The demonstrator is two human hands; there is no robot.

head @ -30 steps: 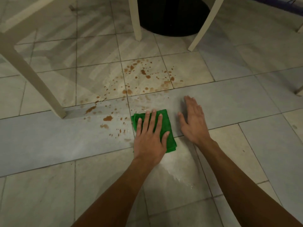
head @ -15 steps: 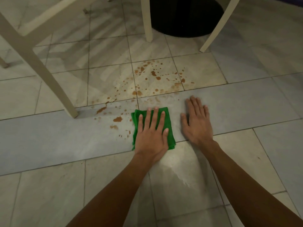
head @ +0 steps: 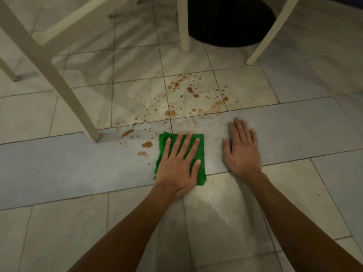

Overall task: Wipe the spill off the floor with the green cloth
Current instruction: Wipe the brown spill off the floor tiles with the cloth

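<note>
At frame centre, the left hand (head: 177, 169) pressed the folded green cloth (head: 201, 173) onto the floor (head: 59, 163), fingers straight and spread. The right hand (head: 242, 152) lay flat just right of the cloth, fingers slightly apart. Brown spill (head: 172, 112) spotted the tiles left of and above the cloth. White chair legs (head: 59, 81) stood beyond.

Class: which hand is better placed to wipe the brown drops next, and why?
Left: the left hand lies flat on the green cloth beside the drops; the right hand rests on bare floor.
</note>
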